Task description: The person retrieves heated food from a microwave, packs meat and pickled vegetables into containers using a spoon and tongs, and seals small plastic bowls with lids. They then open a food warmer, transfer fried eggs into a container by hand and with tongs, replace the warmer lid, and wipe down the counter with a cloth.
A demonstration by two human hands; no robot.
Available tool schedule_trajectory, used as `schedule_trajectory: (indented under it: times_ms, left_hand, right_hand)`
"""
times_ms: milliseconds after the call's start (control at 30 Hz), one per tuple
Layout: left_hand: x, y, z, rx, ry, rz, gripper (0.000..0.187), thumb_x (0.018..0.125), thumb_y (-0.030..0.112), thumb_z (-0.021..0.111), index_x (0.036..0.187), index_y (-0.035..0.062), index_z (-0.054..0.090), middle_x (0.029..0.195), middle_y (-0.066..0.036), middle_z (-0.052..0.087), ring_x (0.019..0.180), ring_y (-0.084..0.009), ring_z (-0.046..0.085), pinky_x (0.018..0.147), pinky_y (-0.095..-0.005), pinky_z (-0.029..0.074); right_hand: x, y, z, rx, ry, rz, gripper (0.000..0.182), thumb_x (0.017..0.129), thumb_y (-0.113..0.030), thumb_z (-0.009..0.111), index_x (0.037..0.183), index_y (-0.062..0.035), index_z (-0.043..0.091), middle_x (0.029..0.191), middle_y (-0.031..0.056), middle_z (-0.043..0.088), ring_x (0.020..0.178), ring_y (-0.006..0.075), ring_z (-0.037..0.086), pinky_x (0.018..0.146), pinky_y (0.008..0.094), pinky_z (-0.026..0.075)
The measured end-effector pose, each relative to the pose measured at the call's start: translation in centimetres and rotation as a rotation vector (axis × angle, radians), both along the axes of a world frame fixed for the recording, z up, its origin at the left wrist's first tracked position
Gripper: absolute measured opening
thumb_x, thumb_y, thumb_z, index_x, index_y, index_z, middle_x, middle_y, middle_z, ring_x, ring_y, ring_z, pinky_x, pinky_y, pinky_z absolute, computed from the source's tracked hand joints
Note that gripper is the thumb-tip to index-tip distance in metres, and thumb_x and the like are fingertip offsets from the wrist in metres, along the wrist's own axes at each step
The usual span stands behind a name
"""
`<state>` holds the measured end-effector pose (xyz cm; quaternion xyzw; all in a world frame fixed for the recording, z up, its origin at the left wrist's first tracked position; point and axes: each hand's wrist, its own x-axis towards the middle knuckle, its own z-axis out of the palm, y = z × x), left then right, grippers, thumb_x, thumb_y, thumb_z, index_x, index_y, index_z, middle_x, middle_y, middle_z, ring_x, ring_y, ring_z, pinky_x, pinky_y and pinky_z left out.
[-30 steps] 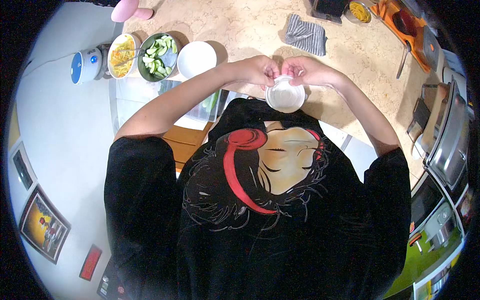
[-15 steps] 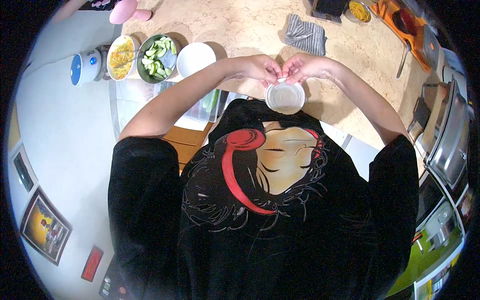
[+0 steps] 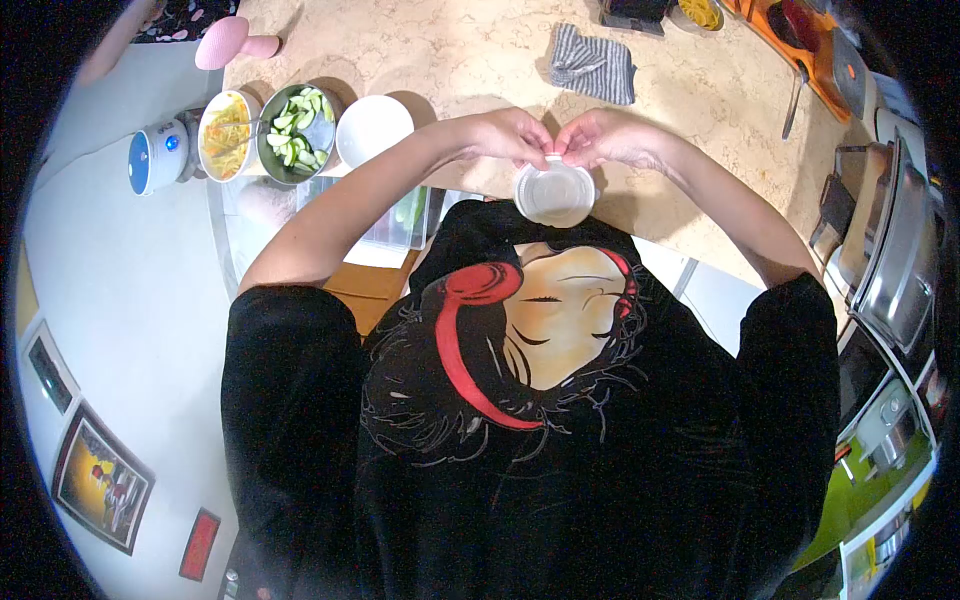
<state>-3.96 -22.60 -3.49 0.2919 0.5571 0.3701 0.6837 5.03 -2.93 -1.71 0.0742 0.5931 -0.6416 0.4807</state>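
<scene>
A small round container of translucent whitish plastic [image 3: 555, 197] is at the near edge of the counter, close in front of my shirt. My left hand [image 3: 516, 137] pinches its far rim between thumb and fingers. Right beside it, my right hand [image 3: 596, 138] is closed on the same stretch of rim, the fingertips of both hands nearly meeting. A white bowl [image 3: 375, 131] stands to the left of my left forearm. Farther left are a metal bowl of sliced cucumber [image 3: 297, 135] and a white bowl of yellowish shreds [image 3: 228, 138] with a utensil in it.
A striped grey cloth [image 3: 592, 65] lies beyond my hands on the stone-patterned counter [image 3: 450, 60]. A pink mushroom-shaped object [image 3: 232, 43] is at the far left. Orange board-like items [image 3: 840, 75] and a knife-like utensil [image 3: 795, 103] lie at the far right.
The whole view has shifted slightly, moving the counter items left and up. Both hands stay at the container's far rim, with the fingertips a little closer together.
</scene>
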Motion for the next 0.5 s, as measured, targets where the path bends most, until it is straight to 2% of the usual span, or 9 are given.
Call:
schedule_trajectory:
  times_ms: [33, 167, 233, 367, 433, 467, 500]
  left_hand:
    - [-0.1, 0.1, 0.2, -0.056, 0.029, -0.082, 0.016, 0.082, 0.013, 0.067, 0.094, 0.0045, 0.062, 0.080, 0.002, 0.059, 0.072, -0.0058, 0.052, 0.064, -0.0204, 0.043]
    - [0.1, -0.4, 0.8, -0.004, -0.049, -0.039, 0.016, 0.082, 0.014, 0.067, 0.094, 0.0045, 0.063, 0.078, 0.002, 0.058, 0.069, -0.0053, 0.051, 0.062, -0.0204, 0.042]
    - [0.0, -0.5, 1.1, -0.034, -0.104, -0.010, 0.017, 0.083, 0.018, 0.067, 0.093, 0.0045, 0.063, 0.077, 0.002, 0.057, 0.070, -0.0054, 0.051, 0.062, -0.0208, 0.043]
    - [0.3, -1.7, 1.5, -0.166, -0.041, 0.019, 0.021, 0.086, 0.024, 0.065, 0.092, 0.0047, 0.062, 0.078, 0.002, 0.058, 0.071, -0.0058, 0.054, 0.063, -0.0213, 0.045]
    - [1.7, -3.9, 0.7, -0.160, -0.039, 0.175, 0.029, 0.084, 0.031, 0.067, 0.090, 0.0026, 0.062, 0.077, -0.002, 0.061, 0.073, -0.0092, 0.058, 0.068, -0.0235, 0.050]
    - [2.4, -4.8, 2.1, -0.049, -0.033, 0.276, 0.025, 0.084, 0.026, 0.068, 0.085, 0.0028, 0.060, 0.075, -0.003, 0.061, 0.069, -0.0089, 0.058, 0.065, -0.0221, 0.050]
    - [3.1, -5.4, 1.4, -0.040, 0.007, 0.295, 0.021, 0.083, 0.020, 0.069, 0.086, 0.0023, 0.058, 0.077, -0.003, 0.061, 0.070, -0.0086, 0.058, 0.065, -0.0224, 0.050]
  right_hand:
    - [0.0, -0.2, 0.3, 0.016, -0.046, 0.007, 0.023, 0.080, -0.012, 0.069, 0.100, -0.0027, 0.061, 0.090, 0.0009, 0.060, 0.083, 0.0097, 0.056, 0.076, 0.0230, 0.046]
    - [-0.1, 0.0, 1.1, -0.058, -0.115, 0.034, 0.024, 0.081, -0.018, 0.069, 0.099, -0.0031, 0.061, 0.087, 0.0002, 0.059, 0.080, 0.0092, 0.054, 0.071, 0.0234, 0.045]
    - [-0.1, -0.2, 0.2, 0.119, -0.016, 0.195, 0.022, 0.086, -0.024, 0.064, 0.093, -0.0037, 0.060, 0.083, -0.0002, 0.057, 0.074, 0.0091, 0.053, 0.067, 0.0242, 0.045]
    - [1.5, 0.0, -1.4, 0.199, 0.044, 0.257, 0.022, 0.091, -0.027, 0.058, 0.088, -0.0049, 0.058, 0.079, -0.0014, 0.056, 0.070, 0.0082, 0.053, 0.066, 0.0238, 0.046]
    - [4.1, -0.1, -1.2, 0.168, 0.143, -0.051, 0.022, 0.093, -0.027, 0.054, 0.087, -0.0057, 0.055, 0.076, -0.0027, 0.055, 0.066, 0.0071, 0.052, 0.064, 0.0227, 0.046]
    - [4.8, 0.3, -0.8, 0.148, 0.154, -0.098, 0.019, 0.092, -0.024, 0.055, 0.093, -0.0056, 0.055, 0.079, -0.0026, 0.055, 0.071, 0.0061, 0.053, 0.066, 0.0226, 0.047]
    - [5.4, 0.4, -0.4, 0.148, 0.161, -0.100, 0.019, 0.092, -0.024, 0.055, 0.093, -0.0056, 0.055, 0.079, -0.0026, 0.055, 0.071, 0.0061, 0.053, 0.066, 0.0226, 0.047]
